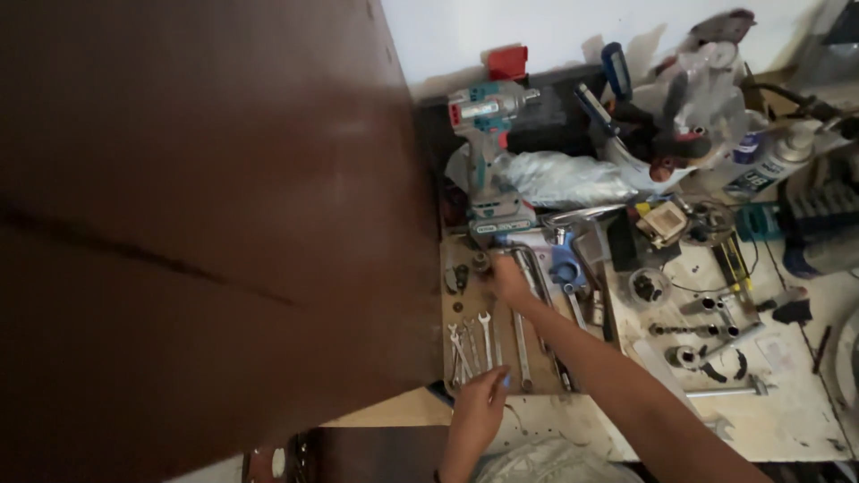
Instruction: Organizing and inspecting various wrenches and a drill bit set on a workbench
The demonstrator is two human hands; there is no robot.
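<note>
Right hand (507, 279) closes on a long tool (528, 268) near the drill (488, 161); left hand (479, 407) rests fingers on spanners (470, 344) (grip unclear). Spanners lie in a row; nothing lifted yet.

Dim indoor light, soft from above. The white wall (537, 27) is brightest, mild glare on the plastic bag (564, 177). The big brown panel (197, 224) at left is dark and motion-blurred. Whole frame soft; small tools smeared, right edge bent by the wide lens.
</note>
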